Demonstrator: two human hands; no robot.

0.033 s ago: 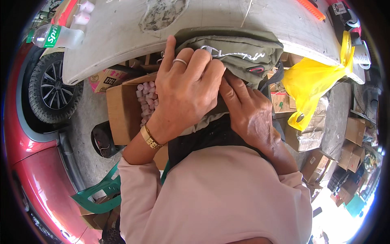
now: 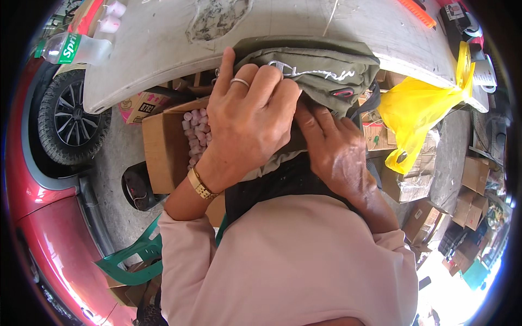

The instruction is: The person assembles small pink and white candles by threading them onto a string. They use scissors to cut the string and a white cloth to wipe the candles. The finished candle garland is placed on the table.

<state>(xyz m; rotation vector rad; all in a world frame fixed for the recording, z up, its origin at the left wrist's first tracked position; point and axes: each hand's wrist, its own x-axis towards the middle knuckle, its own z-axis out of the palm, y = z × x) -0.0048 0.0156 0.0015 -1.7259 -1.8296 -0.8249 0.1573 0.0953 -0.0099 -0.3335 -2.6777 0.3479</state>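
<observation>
An olive green fabric bag with white script and a small red-and-black patch lies over the near table edge, partly on my lap. My left hand, wearing a ring and a gold-coloured band, is closed on the bag's near-left side, with the index finger raised. My right hand is closed at the bag's near edge, its fingers together and bent in under the fabric. The fabric hides the fingertips of my right hand, and any smaller part held there cannot be made out.
The pale table spans the top, with a plastic bottle at its left. A cardboard box of small pinkish cylinders stands below. From the right corner hangs a yellow plastic bag. Left are a green chair and a red vehicle.
My right hand has shifted very slightly at the bag's edge. My left hand and the bag look unchanged.
</observation>
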